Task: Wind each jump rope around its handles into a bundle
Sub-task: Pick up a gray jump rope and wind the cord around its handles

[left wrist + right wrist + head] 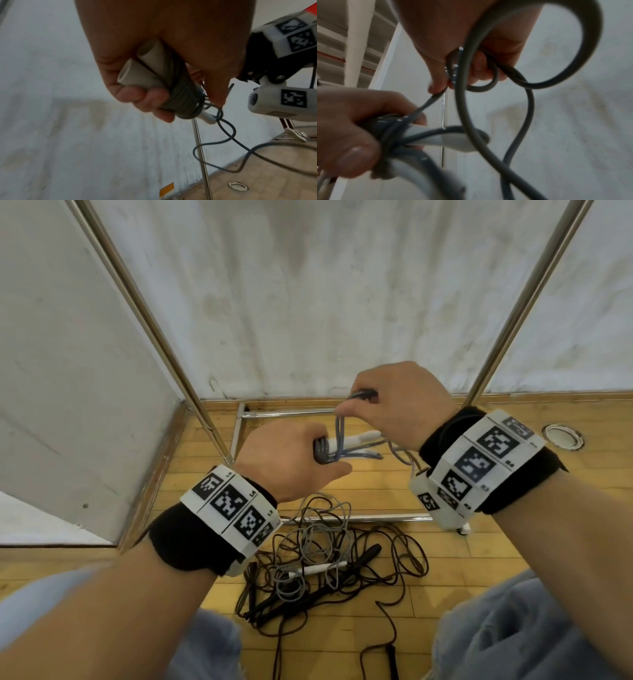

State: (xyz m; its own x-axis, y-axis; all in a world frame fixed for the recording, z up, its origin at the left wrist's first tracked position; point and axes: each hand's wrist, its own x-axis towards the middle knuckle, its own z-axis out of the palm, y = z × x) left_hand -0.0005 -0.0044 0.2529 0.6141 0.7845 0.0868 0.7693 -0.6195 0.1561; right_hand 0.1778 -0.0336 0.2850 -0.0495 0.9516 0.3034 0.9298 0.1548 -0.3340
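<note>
My left hand (291,453) grips two white handles (145,67) held side by side, with several turns of grey cord (185,97) coiled round them. The handle tips (359,438) stick out to the right. My right hand (394,402) is just above and pinches a loop of the same grey cord (363,395), which runs down to the coil. In the right wrist view the cord (462,108) curls in loose loops below the fingers (436,86). A tangle of grey and dark brown jump ropes (325,563) lies on the wooden floor below my hands.
A white handle (311,570) and black handles (368,553) lie in the floor tangle. A metal rack frame (154,313) with floor bars (359,518) stands before a white wall. A round floor fitting (561,436) is at the right. My knees in jeans (513,628) frame the pile.
</note>
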